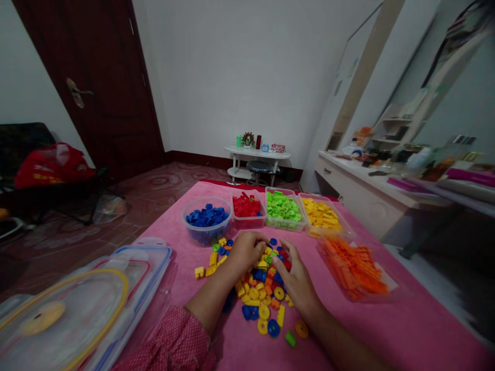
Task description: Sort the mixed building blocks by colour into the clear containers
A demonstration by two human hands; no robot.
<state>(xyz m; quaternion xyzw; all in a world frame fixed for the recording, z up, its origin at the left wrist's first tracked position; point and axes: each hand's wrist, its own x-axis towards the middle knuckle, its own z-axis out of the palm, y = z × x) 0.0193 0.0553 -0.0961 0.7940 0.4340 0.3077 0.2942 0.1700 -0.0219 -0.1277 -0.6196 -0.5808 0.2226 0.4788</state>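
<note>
A mixed pile of plastic building blocks (260, 275) in yellow, blue, orange, red and green lies on the pink cloth. Some pieces are round wheels, like the blue one (273, 328) at the pile's near edge. My left hand (247, 253) reaches over the far left of the pile, its fingers curled down among the pieces; anything between them is too small or hidden to name. On the right side, my right hand (297, 281) has thumb and fingers spread around some red and blue blocks, touching the heap without a visible grip.
Behind the pile stand a round tub of blue blocks (185, 219) and boxes of red (249, 222), green (286, 225) and yellow blocks (323, 214). An orange-block box (353, 268) is at the right. Stacked clear lids (88, 304) lie at the left.
</note>
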